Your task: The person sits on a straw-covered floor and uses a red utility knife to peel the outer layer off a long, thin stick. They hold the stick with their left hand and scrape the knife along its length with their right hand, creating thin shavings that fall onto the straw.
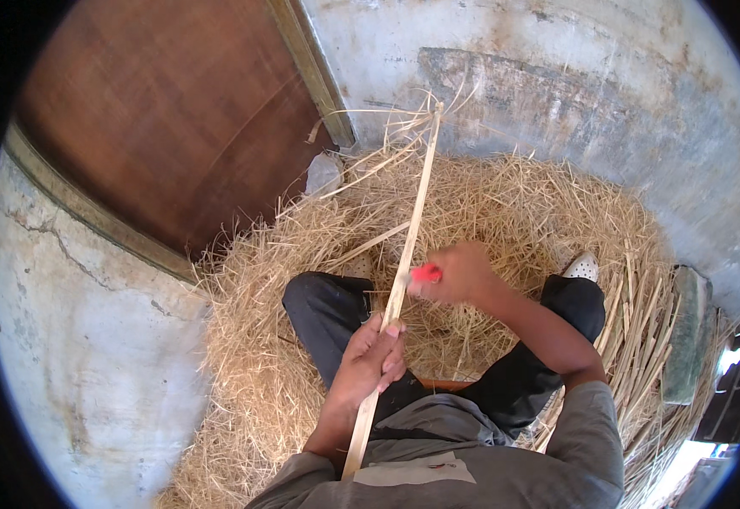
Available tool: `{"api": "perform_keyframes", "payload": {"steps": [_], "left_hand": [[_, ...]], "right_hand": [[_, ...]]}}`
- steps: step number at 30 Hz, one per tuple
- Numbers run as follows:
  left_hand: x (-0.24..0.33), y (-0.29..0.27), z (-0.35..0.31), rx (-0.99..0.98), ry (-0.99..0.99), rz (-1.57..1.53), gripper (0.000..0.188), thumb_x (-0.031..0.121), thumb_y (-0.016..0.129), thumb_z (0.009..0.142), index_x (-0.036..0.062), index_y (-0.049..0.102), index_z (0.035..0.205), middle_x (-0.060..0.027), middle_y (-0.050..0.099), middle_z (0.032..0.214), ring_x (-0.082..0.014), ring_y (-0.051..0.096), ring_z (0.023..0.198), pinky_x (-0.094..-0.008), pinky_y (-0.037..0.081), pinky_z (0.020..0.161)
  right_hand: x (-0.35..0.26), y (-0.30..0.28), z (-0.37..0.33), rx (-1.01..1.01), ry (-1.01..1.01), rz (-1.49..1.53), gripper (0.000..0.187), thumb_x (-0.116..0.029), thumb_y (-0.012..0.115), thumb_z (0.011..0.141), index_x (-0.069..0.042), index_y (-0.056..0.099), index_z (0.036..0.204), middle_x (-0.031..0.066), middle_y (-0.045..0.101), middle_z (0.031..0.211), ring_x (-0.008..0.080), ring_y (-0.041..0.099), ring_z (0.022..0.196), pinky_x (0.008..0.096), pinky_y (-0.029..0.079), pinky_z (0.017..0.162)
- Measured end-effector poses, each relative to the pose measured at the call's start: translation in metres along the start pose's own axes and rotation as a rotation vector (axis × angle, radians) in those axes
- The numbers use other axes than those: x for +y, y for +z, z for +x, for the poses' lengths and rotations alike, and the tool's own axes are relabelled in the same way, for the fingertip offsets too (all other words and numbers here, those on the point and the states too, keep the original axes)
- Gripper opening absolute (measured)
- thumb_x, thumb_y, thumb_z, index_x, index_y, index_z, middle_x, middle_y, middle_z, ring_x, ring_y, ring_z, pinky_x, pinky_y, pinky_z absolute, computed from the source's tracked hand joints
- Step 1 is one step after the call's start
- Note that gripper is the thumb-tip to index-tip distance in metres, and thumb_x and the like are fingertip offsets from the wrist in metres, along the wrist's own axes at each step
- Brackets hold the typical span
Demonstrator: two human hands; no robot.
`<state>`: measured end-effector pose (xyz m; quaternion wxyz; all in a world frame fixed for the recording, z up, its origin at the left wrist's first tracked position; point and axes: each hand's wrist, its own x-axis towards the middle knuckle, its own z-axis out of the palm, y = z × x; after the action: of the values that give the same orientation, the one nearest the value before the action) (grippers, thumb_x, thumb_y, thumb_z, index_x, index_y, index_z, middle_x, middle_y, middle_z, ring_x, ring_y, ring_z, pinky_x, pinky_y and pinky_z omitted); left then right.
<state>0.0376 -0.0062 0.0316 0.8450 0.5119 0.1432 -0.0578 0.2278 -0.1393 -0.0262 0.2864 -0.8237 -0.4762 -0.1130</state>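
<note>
A long, pale wooden strip (416, 216), which looks like split bamboo, slants up from my lap toward the wall. Thin curled shavings (412, 123) cling around its far end. My left hand (372, 360) is closed around the lower part of the strip, thumb on top. Slightly above and to the right, my right hand (463, 273) grips a small red-handled tool (426, 272) whose working end meets the strip's right side. Motion blurs that hand, so the tool's exact kind is unclear.
Dry shavings (302, 373) lie thick on the floor around my bent legs (323, 318). Thin sticks (641, 339) are bundled at the right, beside a greenish block (688, 335). A brown door panel (175, 110) and a stained wall (591, 93) close in ahead.
</note>
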Motion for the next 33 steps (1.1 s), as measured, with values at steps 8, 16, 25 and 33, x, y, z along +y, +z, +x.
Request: {"api": "perform_keyframes", "payload": {"steps": [8,16,25,33], "left_hand": [[0.001,0.0,-0.007,-0.049,-0.042,-0.135,0.015,0.021,0.04,0.104,0.0087,0.046,0.098,0.0025,0.035,0.058,-0.0067,0.028,0.036,-0.0222,0.028,0.042],[0.004,0.004,0.0,-0.043,-0.064,-0.156,0.013,0.02,0.039,0.104,0.011,0.044,0.096,0.0032,0.034,0.058,-0.0057,0.029,0.037,-0.0217,0.027,0.042],[-0.006,0.002,-0.016,-0.072,-0.134,-0.233,0.013,0.019,0.041,0.104,0.0091,0.048,0.102,0.0041,0.034,0.058,-0.0061,0.028,0.037,-0.0219,0.027,0.043],[-0.005,0.0,-0.02,-0.019,-0.145,-0.143,0.012,0.019,0.039,0.104,0.0108,0.047,0.099,0.0051,0.034,0.056,-0.0051,0.029,0.035,-0.0217,0.028,0.042]], "right_hand": [[-0.001,0.013,-0.006,0.101,-0.111,0.046,0.064,-0.072,0.061,0.073,-0.011,0.058,0.057,0.0088,0.052,0.047,0.0286,0.058,0.045,0.0404,0.044,0.043],[0.037,-0.001,0.02,0.172,-0.029,-0.178,0.063,-0.07,0.061,0.074,-0.01,0.055,0.056,0.0077,0.052,0.048,0.0269,0.056,0.044,0.0395,0.044,0.045],[0.077,-0.012,0.042,-0.052,0.487,-0.1,0.072,-0.076,0.051,0.077,-0.008,0.072,0.078,0.0157,0.065,0.065,0.0334,0.066,0.064,0.0431,0.051,0.061],[0.057,-0.018,0.047,-0.097,0.609,0.151,0.071,-0.074,0.045,0.083,-0.009,0.072,0.078,0.0157,0.065,0.066,0.033,0.065,0.064,0.043,0.051,0.062]]}}
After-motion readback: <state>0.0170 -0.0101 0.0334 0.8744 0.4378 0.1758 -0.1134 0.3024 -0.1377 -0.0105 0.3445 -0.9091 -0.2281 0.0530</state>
